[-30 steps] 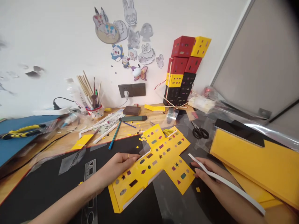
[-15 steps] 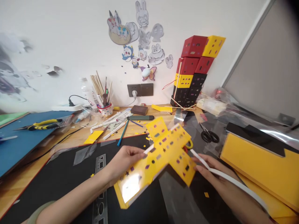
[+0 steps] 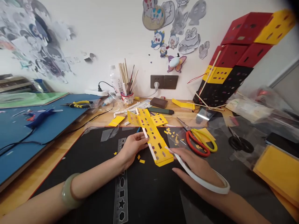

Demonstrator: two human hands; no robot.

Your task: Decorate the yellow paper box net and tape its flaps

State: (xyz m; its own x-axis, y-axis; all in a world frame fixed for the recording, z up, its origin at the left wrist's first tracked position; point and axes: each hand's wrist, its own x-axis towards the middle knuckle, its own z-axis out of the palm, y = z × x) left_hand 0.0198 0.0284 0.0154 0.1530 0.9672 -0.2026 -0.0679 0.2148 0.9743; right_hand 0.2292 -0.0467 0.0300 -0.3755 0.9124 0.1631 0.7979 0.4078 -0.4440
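My left hand (image 3: 134, 148) pinches the left edge of a yellow paper box net (image 3: 153, 133), a cross-shaped cut-out with small dark shape cut-outs or patches across it. White tape strips run along the net's left edge, and its near end has a folded flap. At the net's right edge, my right hand (image 3: 195, 166) grips a narrow roll of white tape (image 3: 187, 169), the loop lying over the back of the hand. The tape's free end points at the net's lower right part. A clear stencil ruler (image 3: 121, 194) lies below my left hand.
Red-and-yellow scissors (image 3: 198, 143) and black scissors (image 3: 239, 143) lie to the right, with yellow scraps (image 3: 173, 133) between. A stack of red, yellow and black boxes (image 3: 230, 59) leans at the back right. A blue glue gun (image 3: 40, 118) and pliers (image 3: 80, 104) are at left.
The view has shifted left. The yellow net has swung from slanting rightward to pointing away from me, its near end now beside my right hand. The red-and-yellow scissors have come into plain view.
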